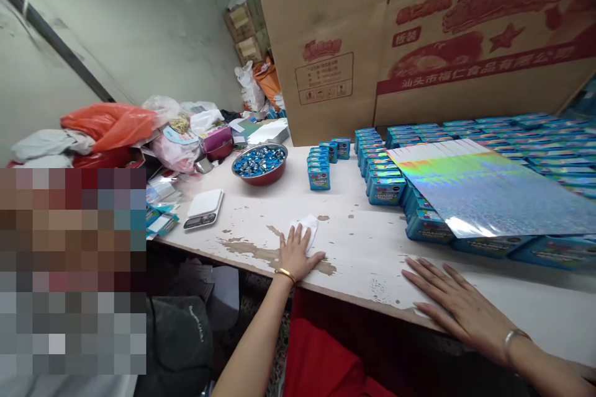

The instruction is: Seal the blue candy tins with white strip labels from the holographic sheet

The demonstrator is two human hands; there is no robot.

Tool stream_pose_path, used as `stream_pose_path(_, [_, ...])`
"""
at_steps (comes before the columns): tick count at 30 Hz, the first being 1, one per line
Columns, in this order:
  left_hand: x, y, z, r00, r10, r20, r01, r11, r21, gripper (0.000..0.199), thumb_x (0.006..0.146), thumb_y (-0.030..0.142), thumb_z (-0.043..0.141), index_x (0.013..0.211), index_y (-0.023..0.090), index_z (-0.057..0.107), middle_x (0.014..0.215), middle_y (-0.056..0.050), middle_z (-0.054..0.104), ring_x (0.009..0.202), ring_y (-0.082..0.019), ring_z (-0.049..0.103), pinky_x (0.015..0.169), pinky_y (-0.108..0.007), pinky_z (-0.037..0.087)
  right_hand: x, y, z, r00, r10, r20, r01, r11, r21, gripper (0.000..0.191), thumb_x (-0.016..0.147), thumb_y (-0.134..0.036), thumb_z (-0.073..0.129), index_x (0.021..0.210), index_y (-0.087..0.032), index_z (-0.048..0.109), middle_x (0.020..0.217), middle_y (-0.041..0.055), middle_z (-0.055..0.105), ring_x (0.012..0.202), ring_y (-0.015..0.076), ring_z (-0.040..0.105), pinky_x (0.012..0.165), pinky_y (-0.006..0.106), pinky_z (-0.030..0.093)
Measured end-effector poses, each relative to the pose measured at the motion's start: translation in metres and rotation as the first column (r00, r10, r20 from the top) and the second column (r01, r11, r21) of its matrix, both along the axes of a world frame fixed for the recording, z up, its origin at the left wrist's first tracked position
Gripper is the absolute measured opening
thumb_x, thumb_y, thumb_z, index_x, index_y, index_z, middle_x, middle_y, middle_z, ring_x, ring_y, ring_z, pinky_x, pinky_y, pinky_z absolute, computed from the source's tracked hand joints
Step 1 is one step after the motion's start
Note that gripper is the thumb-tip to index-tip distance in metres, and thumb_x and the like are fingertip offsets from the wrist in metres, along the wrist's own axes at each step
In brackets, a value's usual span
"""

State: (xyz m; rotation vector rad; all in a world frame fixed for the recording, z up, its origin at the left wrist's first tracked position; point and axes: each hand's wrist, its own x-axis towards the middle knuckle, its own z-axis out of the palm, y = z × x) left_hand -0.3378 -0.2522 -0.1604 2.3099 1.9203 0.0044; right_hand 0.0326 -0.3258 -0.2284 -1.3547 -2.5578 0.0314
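My left hand (297, 254) lies flat near the table's front edge, fingers spread over a crumpled white tissue (309, 228). Palm down on the white tabletop (354, 248), my right hand (454, 298) rests with its fingers stretched out, holding nothing. Just beyond it stand rows of small blue boxes (428, 226). A shiny holographic sheet (503, 192) lies across their tops. A shorter row of blue boxes (319, 177) is upright in the middle of the table. To its left sits a metal bowl (265, 181) full of blue-wrapped candies.
A white digital scale (205, 208) is on the left of the table. A large cardboard carton (335, 25) walls off the back. Plastic bags (109, 124) and papers pile up at the left. A blurred-out person (69, 273) is at the lower left, near a dark bag (181, 329).
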Motion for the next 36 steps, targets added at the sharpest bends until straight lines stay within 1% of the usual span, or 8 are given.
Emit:
stream_pose_path(5, [0.0004, -0.0011, 0.0014, 1.0, -0.004, 0.006, 0.004, 1.0, -0.009, 0.083, 0.082, 0.075, 0.03, 0.149, 0.026, 0.023, 0.158, -0.005, 0.011, 0.146, -0.029, 0.007, 0.117, -0.055, 0.008, 0.0, 0.0009, -0.0014, 1.0, 0.002, 0.012, -0.002, 1.0, 0.03, 0.062, 0.09, -0.058, 0.041, 0.147, -0.037, 0.026, 0.153, 0.0008, 0.026, 0.138, 0.0293, 0.032, 0.109, 0.057, 0.032])
stream_pose_path(13, [0.0021, 0.0002, 0.0045, 1.0, 0.0, -0.002, 0.0, 1.0, -0.02, 0.083, 0.083, 0.074, 0.03, 0.149, 0.026, 0.023, 0.158, -0.005, 0.011, 0.146, -0.028, 0.007, 0.117, -0.055, 0.007, -0.0007, 0.0, 0.0038, 1.0, -0.008, 0.009, 0.008, 1.0, -0.008, 0.062, 0.09, -0.057, 0.041, 0.147, -0.037, 0.025, 0.153, -0.0001, 0.025, 0.139, 0.0284, 0.029, 0.11, 0.057, 0.029])
stream_pose_path(18, [0.0021, -0.0002, 0.0042, 1.0, 0.005, 0.001, -0.005, 1.0, -0.022, 0.083, 0.083, 0.074, 0.03, 0.149, 0.026, 0.022, 0.158, -0.005, 0.01, 0.146, -0.028, 0.006, 0.117, -0.055, 0.006, -0.0003, 0.0, 0.0027, 1.0, 0.001, 0.015, -0.001, 1.0, 0.004, 0.063, 0.091, -0.057, 0.041, 0.147, -0.037, 0.023, 0.153, 0.0007, 0.024, 0.139, 0.0282, 0.029, 0.11, 0.057, 0.03])
stream_pose_path(22, [0.0027, 0.001, 0.0051, 1.0, 0.005, -0.002, -0.005, 1.0, -0.027, 0.082, 0.083, 0.073, 0.032, 0.149, 0.026, 0.023, 0.158, -0.005, 0.01, 0.146, -0.028, 0.005, 0.117, -0.055, 0.007, -0.0003, 0.0001, 0.0039, 1.0, -0.008, -0.006, 0.008, 1.0, -0.007, 0.062, 0.091, -0.057, 0.04, 0.147, -0.037, 0.024, 0.154, -0.0002, 0.024, 0.139, 0.0281, 0.029, 0.111, 0.056, 0.028])
stream_pose_path(26, [0.0034, 0.0019, 0.0062, 1.0, 0.006, -0.01, -0.006, 1.0, -0.028, 0.082, 0.083, 0.073, 0.031, 0.149, 0.026, 0.023, 0.158, -0.005, 0.009, 0.146, -0.028, 0.005, 0.117, -0.055, 0.006, -0.0011, 0.0006, 0.0065, 1.0, 0.005, 0.005, -0.005, 1.0, 0.005, 0.062, 0.091, -0.057, 0.04, 0.147, -0.037, 0.024, 0.154, 0.0007, 0.024, 0.139, 0.0284, 0.029, 0.11, 0.056, 0.03])
stream_pose_path(31, [0.0031, 0.0025, 0.0048, 1.0, 0.004, -0.012, -0.004, 1.0, -0.022, 0.082, 0.083, 0.073, 0.031, 0.149, 0.026, 0.023, 0.158, -0.005, 0.01, 0.146, -0.028, 0.006, 0.117, -0.055, 0.007, -0.0018, 0.001, 0.0079, 1.0, 0.002, 0.025, -0.003, 0.999, 0.034, 0.063, 0.091, -0.056, 0.04, 0.148, -0.036, 0.022, 0.154, 0.0013, 0.024, 0.139, 0.028, 0.03, 0.109, 0.055, 0.032])
stream_pose_path(36, [0.0026, 0.0044, 0.0021, 0.999, -0.001, -0.034, 0.001, 1.0, 0.001, 0.081, 0.084, 0.072, 0.031, 0.149, 0.026, 0.024, 0.158, -0.005, 0.011, 0.146, -0.028, 0.007, 0.117, -0.055, 0.008, -0.001, 0.0012, 0.0071, 1.0, 0.002, 0.014, -0.003, 0.999, 0.044, 0.063, 0.091, -0.056, 0.04, 0.148, -0.036, 0.021, 0.154, 0.001, 0.024, 0.14, 0.0271, 0.029, 0.11, 0.054, 0.03])
